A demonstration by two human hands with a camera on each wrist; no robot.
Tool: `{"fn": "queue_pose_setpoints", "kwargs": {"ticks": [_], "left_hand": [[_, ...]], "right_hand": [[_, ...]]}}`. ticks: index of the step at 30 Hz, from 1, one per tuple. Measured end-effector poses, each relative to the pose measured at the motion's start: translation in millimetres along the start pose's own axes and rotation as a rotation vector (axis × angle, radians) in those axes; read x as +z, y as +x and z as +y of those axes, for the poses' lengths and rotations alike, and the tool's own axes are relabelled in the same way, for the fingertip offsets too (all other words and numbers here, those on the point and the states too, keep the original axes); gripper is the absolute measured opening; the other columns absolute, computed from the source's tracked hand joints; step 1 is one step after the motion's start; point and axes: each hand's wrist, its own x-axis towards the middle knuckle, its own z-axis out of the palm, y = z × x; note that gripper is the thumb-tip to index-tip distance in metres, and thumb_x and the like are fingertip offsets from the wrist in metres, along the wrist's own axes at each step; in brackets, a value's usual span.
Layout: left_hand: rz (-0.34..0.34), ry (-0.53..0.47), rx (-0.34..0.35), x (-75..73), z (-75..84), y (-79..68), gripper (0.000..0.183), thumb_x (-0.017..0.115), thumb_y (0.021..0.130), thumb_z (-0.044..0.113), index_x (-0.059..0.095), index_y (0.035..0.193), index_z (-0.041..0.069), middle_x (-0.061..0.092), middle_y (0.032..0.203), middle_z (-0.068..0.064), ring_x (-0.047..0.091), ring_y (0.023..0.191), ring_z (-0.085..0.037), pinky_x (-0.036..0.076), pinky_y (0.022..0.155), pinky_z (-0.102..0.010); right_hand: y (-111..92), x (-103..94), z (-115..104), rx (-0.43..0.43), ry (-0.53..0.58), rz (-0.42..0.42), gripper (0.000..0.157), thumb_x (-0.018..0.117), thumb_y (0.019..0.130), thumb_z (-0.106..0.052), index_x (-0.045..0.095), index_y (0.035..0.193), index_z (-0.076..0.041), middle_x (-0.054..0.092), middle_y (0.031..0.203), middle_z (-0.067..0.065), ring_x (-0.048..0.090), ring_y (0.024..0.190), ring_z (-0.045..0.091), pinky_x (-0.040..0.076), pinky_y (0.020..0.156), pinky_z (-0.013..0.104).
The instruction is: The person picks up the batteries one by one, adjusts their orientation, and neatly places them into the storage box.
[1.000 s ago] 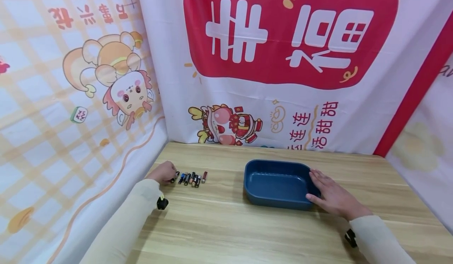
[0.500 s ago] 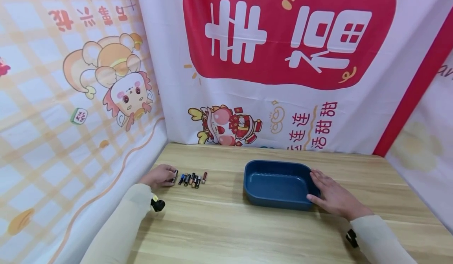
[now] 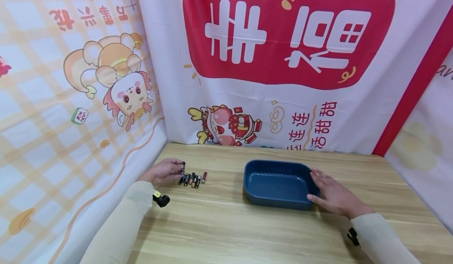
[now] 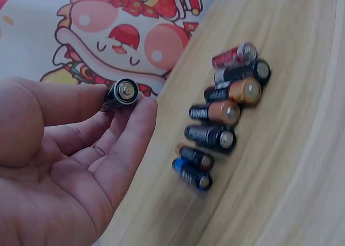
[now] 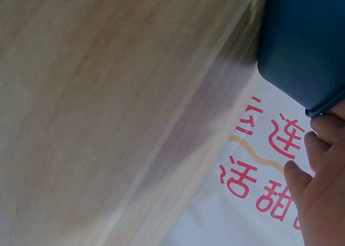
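Observation:
Raised just above the table's left side, my left hand pinches a black cylindrical battery between thumb and fingers. Its metal end faces the left wrist camera. Close by, a row of several batteries lies on the table, with black, copper-topped, blue and red casings. A dark blue rectangular container stands to the right of them, and no battery shows inside it. My right hand rests against the container's right end, thumb at the front corner and fingers extended towards the back corner. The right wrist view shows fingertips at the rim.
The wood-grain table reaches back to a printed white cloth with red lettering. Another patterned cloth hangs along the left side. Bare tabletop lies between the batteries and the container.
My left hand, holding a battery, first drew back a little to the left, then rose and shifted right to beside the row. The right hand and the container stayed in place.

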Motion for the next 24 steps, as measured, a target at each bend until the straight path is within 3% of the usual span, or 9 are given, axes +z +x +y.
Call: {"fn": "queue_pose_setpoints", "kwargs": {"ticks": [4, 11, 18, 24], "left_hand": [[-0.022, -0.013, 0.008, 9.9, 4.8, 5.5, 0.038, 0.046, 0.099, -0.005, 0.034, 0.132, -0.019, 0.048, 0.116, -0.026, 0.053, 0.112, -0.041, 0.043, 0.103, -0.046], [-0.048, -0.039, 0.013, 28.6, 11.6, 15.8, 0.036, 0.048, 0.098, -0.006, 0.037, 0.130, -0.017, 0.052, 0.111, -0.022, 0.059, 0.099, -0.029, 0.046, 0.101, -0.045], [-0.083, -0.044, 0.002, 45.6, 20.1, 25.5, 0.041, 0.050, 0.097, -0.004, 0.035, 0.134, -0.016, 0.053, 0.109, -0.018, 0.057, 0.106, -0.035, 0.046, 0.101, -0.044], [-0.114, -0.043, 0.008, 62.7, 28.8, 30.8, 0.035, 0.049, 0.098, -0.004, 0.039, 0.130, -0.013, 0.052, 0.113, -0.021, 0.059, 0.101, -0.030, 0.047, 0.100, -0.045]], "right_hand": [[-0.6, -1.5, -0.8, -0.005, 0.006, -0.004, 0.089, 0.052, 0.093, -0.060, 0.029, 0.148, 0.006, 0.023, 0.156, 0.021, 0.020, 0.142, 0.039, 0.024, 0.112, 0.058], [-0.9, -3.6, -3.1, -0.007, 0.005, -0.015, 0.091, 0.048, 0.093, -0.063, 0.030, 0.148, 0.007, 0.023, 0.156, 0.022, 0.020, 0.142, 0.040, 0.024, 0.112, 0.058], [-1.3, -1.3, -1.7, -0.007, 0.009, 0.002, 0.091, 0.049, 0.093, -0.063, 0.030, 0.148, 0.007, 0.024, 0.156, 0.021, 0.021, 0.142, 0.040, 0.025, 0.112, 0.058], [-1.2, -0.1, -1.5, 0.000, 0.017, 0.010, 0.090, 0.050, 0.093, -0.062, 0.030, 0.148, 0.006, 0.024, 0.156, 0.021, 0.021, 0.142, 0.039, 0.025, 0.112, 0.058]]}}
